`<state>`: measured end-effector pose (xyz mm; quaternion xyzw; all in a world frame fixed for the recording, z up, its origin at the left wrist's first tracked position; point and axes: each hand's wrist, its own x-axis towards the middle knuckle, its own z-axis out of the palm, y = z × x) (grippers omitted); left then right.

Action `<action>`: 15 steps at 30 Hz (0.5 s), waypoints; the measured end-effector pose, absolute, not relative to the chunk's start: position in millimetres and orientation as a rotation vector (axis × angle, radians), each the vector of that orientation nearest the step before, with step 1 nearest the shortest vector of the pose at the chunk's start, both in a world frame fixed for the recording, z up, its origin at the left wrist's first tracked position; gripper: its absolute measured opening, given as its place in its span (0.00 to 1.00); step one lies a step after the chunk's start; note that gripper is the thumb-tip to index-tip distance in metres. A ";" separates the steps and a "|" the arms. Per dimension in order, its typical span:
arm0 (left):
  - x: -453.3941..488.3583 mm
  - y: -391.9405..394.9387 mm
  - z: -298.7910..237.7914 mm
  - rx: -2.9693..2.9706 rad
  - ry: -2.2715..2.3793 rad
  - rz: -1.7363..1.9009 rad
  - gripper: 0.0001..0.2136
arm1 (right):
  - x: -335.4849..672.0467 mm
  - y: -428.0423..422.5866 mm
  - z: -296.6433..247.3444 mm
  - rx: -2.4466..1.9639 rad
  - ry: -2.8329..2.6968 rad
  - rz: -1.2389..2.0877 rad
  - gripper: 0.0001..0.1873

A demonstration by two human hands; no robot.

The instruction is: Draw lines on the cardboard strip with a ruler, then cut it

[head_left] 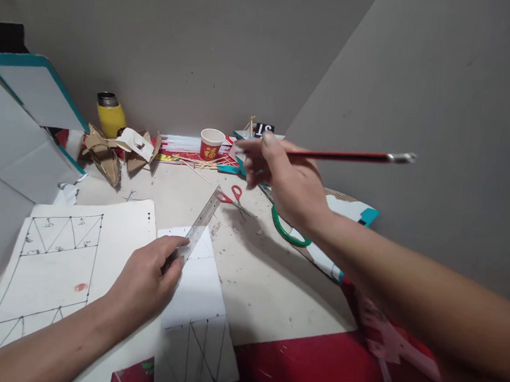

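The left hand (150, 268) is on the near end of a clear ruler (204, 215), with its thumb and fingers curled in and pinching it. The ruler lies slanted across the top part of a long white paper strip (197, 291), and its far end goes past the paper onto the table (274, 296). The strip has dark lines drawn on it, most of them down at the near end. The right hand (292, 182) is up in the air over the table, pinching a red and black pencil (347, 156) between its thumb and fingers. The pencil is almost flat, and its shiny end points to the right. Just by the far end of the ruler are small scissors (236, 197) with red handles. A green handle (289, 236) sits under the right arm, near some white and blue board (344, 211). On the left is a big sheet (59, 283) with lines and zigzags drawn on it, and the left arm goes over it. At the back, by the wall, stand a yellow bottle (111, 119) and a red and white cup (211, 146). Thin sticks (198, 165) lie near the cup, and folded brown cardboard (104, 154) sits in front of the bottle.
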<state>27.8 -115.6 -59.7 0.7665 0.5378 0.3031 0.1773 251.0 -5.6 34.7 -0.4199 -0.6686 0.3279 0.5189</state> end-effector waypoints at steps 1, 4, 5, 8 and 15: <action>27.6 -115.3 -59.8 2.175 1.524 0.861 0.15 | 255.5 -18.9 30.1 -1.017 -1.613 0.812 0.26; 27.4 -114.7 -59.4 2.202 1.513 0.873 0.16 | 267.8 -49.3 11.6 -1.045 -1.656 0.930 0.23; 27.4 -114.5 -59.0 2.208 1.509 0.877 0.16 | 271.1 -55.7 5.9 -1.062 -1.656 0.958 0.22; 27.8 -114.0 -57.1 2.203 1.521 0.868 0.16 | 278.0 -67.2 -5.8 -1.138 -1.627 1.042 0.16; 29.7 -112.0 -51.7 2.145 1.568 0.831 0.16 | 277.8 -81.3 -16.8 -1.162 -1.391 1.332 0.09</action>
